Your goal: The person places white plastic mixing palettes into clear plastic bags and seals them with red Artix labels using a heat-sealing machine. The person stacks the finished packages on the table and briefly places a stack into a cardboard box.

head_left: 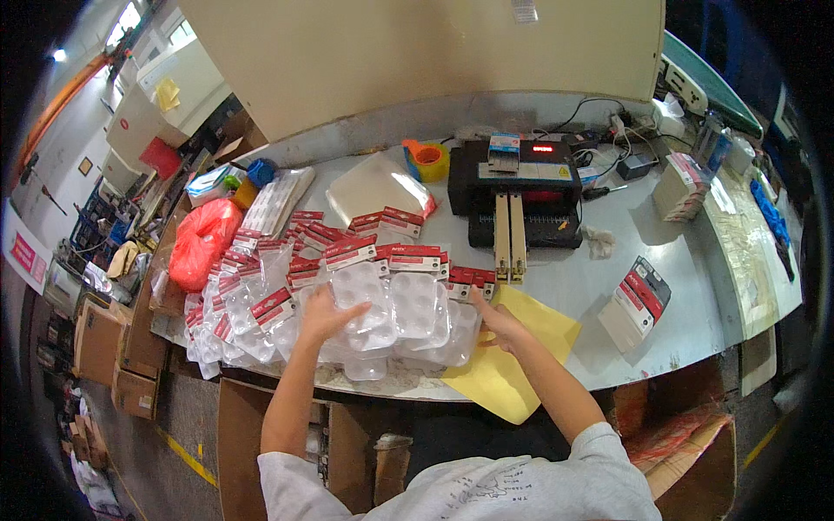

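Clear plastic blister packs [415, 306] with red and white header cards lie bunched at the front of the table. My left hand [326, 316] grips their left side, its thumb stretched over a clear pack and its other fingers partly hidden. At the right end of the bunch, my right hand [499, 323] has its fingers apart, touching or close beside the outermost pack. Beneath that hand a yellow sheet [534, 334] reaches over the table's front edge. More carded packs [239, 304] are heaped to the left.
A black machine [512, 195] with a red lit display and two pale rails stands at the back. Right of it are a stack of cards [637, 304], more cards [680, 187] and cables. A tape dispenser [426, 161], clear plastic sheets [380, 191] and a red bag [204, 243] lie left.
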A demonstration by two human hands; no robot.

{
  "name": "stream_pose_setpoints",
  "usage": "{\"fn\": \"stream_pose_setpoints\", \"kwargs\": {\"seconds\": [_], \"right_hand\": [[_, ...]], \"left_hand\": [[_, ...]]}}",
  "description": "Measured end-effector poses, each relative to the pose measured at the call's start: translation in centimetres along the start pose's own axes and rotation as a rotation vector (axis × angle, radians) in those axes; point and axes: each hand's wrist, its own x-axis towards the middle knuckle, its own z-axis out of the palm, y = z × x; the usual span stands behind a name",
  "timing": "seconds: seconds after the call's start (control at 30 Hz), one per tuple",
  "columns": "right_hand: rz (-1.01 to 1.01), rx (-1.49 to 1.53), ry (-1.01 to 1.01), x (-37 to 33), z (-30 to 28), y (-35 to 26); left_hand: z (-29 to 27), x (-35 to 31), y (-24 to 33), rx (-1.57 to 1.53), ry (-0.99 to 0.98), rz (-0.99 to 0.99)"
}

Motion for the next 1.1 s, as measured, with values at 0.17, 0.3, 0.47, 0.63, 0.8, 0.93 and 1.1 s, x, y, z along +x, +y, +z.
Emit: {"fn": "stream_pose_setpoints", "kwargs": {"seconds": [0.17, 0.3, 0.47, 0.63, 0.8, 0.93, 1.1], "right_hand": [[-0.136, 0.091, -0.077, 2.4, 6.1, -2.3], [-0.213, -0.12, 0.19, 1.9, 9.3, -4.0], [-0.279, -0.19, 0.388, 1.6, 8.6, -4.2], [-0.46, -0.101, 0.541, 1.4, 8.2, -1.1], [-0.482, 0.006, 0.637, -1.3, 7.6, 2.3], [-0.687, -0.067, 0.495, -5.0, 6.0, 3.9], [-0.659, -0.244, 0.646, -9.4, 4.4, 4.9]], "left_hand": [[1.8, 0.6, 0.8, 0.036, -0.085, -0.09], [2.8, 0.2, 1.2, 0.021, -0.092, -0.073], [3.8, -0.9, 2.1, 0.017, -0.015, -0.091], [4.1, -1.5, 2.4, 0.058, 0.106, -0.1], [6.5, -3.2, 3.6, -0.129, 0.287, 0.272], [9.3, -6.1, 6.9, -0.575, 0.192, 0.393], [10.5, -9.5, 9.0, -0.788, 0.246, 0.289]]}}
